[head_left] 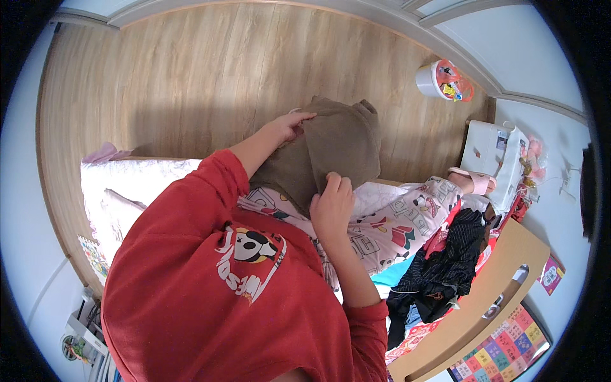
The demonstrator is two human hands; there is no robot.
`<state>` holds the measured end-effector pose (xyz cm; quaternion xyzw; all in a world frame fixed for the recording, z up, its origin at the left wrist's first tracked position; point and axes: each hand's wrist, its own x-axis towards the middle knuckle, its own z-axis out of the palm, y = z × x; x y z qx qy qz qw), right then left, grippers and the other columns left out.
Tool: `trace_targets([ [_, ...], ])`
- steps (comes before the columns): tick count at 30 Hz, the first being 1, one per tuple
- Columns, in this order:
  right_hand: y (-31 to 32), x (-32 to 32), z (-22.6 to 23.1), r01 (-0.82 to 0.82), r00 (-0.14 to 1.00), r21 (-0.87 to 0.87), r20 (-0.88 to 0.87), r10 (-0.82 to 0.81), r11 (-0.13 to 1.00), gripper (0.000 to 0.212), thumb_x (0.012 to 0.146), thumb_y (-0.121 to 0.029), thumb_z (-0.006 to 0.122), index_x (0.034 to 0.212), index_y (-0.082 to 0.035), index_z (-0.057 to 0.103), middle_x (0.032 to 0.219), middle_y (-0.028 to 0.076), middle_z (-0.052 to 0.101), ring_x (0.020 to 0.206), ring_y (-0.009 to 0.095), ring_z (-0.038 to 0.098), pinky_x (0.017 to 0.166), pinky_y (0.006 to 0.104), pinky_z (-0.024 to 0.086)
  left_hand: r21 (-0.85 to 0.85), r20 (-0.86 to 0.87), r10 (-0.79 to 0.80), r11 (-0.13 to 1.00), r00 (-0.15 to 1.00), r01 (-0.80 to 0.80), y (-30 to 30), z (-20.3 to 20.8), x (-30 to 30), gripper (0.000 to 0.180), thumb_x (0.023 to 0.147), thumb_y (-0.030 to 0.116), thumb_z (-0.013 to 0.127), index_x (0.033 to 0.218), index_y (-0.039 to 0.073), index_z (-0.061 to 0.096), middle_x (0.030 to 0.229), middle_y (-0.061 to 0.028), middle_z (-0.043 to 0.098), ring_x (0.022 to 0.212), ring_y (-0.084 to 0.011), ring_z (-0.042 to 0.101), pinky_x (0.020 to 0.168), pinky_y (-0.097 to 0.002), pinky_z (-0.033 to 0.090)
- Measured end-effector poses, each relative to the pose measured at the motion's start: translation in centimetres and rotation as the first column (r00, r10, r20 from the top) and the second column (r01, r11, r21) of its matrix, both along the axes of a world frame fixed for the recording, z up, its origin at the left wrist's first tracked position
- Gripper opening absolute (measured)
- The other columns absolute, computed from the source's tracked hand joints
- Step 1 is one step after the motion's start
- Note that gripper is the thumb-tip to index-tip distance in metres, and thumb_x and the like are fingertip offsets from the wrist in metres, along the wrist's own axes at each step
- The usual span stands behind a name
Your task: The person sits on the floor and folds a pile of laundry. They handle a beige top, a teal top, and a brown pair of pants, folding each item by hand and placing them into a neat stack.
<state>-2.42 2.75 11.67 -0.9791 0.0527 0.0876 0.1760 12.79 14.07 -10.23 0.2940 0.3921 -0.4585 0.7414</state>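
A folded olive-brown garment (340, 143) lies over my lap and hangs past my knees; its exact kind I cannot make out. My left hand (289, 126) is closed on its left edge, with the thumb and fingers pinching the cloth. Closer to me, my right hand (333, 202) grips the near side of the same garment, its fingers bent into the fabric. Under the garment are my pink patterned trousers (407, 219), and I wear a red sweatshirt (191, 280).
A pile of dark striped clothes (455, 261) lies on the bed at my right, by a wooden bed end (503, 286). White bedding (146, 181) spreads to the left. On the wooden floor (254, 57) stand a white bucket (428, 79) and a white box (480, 149).
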Motion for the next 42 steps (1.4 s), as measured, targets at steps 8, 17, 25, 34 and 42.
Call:
trace_targets([
  [8, -2.8, -3.2, -0.8, 0.427, 0.904, 0.442, -0.21, -0.372, 0.789, 0.035, 0.065, -0.001, 0.061, 0.095, 0.001, 0.043, 0.088, 0.015, 0.046, 0.08, 0.026, 0.049, 0.073, 0.0348, 0.041, -0.009, 0.235, 0.063, 0.998, 0.97, -0.063, 1.4, 10.7, 5.5, 0.024, 0.08, 0.021, 0.062, 0.098, 0.006, 0.059, 0.095, -0.0066, 0.063, 0.088, -0.0205, 0.06, 0.082, -0.0355, 0.046],
  [17, -1.7, -6.6, -3.4, 0.575, 0.815, 0.605, -0.361, -0.453, 0.551, 0.044, 0.073, -0.007, 0.06, 0.107, 0.002, 0.033, 0.084, 0.018, 0.051, 0.073, 0.024, 0.052, 0.068, 0.0345, 0.042, -0.095, 0.391, 0.164, 0.986, 0.906, -0.137, 0.6, 17.0, 6.9, 0.024, 0.082, 0.015, 0.056, 0.1, -0.002, 0.057, 0.098, -0.0093, 0.062, 0.088, -0.0207, 0.059, 0.085, -0.0339, 0.046],
  [25, -0.3, -6.7, -1.9, 0.564, 0.818, 0.615, -0.322, -0.477, 0.551, 0.043, 0.074, -0.004, 0.058, 0.108, 0.001, 0.032, 0.089, 0.021, 0.053, 0.078, 0.031, 0.054, 0.072, 0.0364, 0.042, -0.378, 0.492, 0.311, 0.918, 0.813, -0.122, 1.9, 22.8, 5.7, 0.022, 0.083, 0.009, 0.053, 0.1, -0.004, 0.056, 0.1, -0.0121, 0.061, 0.091, -0.021, 0.059, 0.085, -0.0321, 0.046],
  [34, 0.5, -6.8, -0.4, 0.395, 0.913, 0.301, -0.231, -0.336, 0.868, 0.042, 0.074, -0.013, 0.057, 0.112, -0.002, 0.042, 0.095, 0.022, 0.057, 0.084, 0.039, 0.057, 0.076, 0.0437, 0.044, -0.394, 0.539, 0.256, 0.919, 0.803, -0.028, 3.1, 22.9, 7.5, 0.023, 0.081, 0.005, 0.052, 0.101, -0.005, 0.054, 0.098, -0.0134, 0.061, 0.091, -0.0212, 0.059, 0.084, -0.0333, 0.047],
  [42, -1.8, -7.3, -0.3, 0.264, 0.953, 0.398, -0.246, -0.176, 0.878, 0.033, 0.074, -0.013, 0.06, 0.103, -0.002, 0.05, 0.09, 0.018, 0.058, 0.075, 0.032, 0.058, 0.067, 0.0381, 0.046, -0.082, 0.395, 0.265, 0.964, 0.879, -0.254, 7.7, 14.1, 4.7, 0.026, 0.077, -0.003, 0.045, 0.101, -0.013, 0.048, 0.105, -0.02, 0.055, 0.096, -0.0289, 0.055, 0.089, -0.037, 0.045],
])
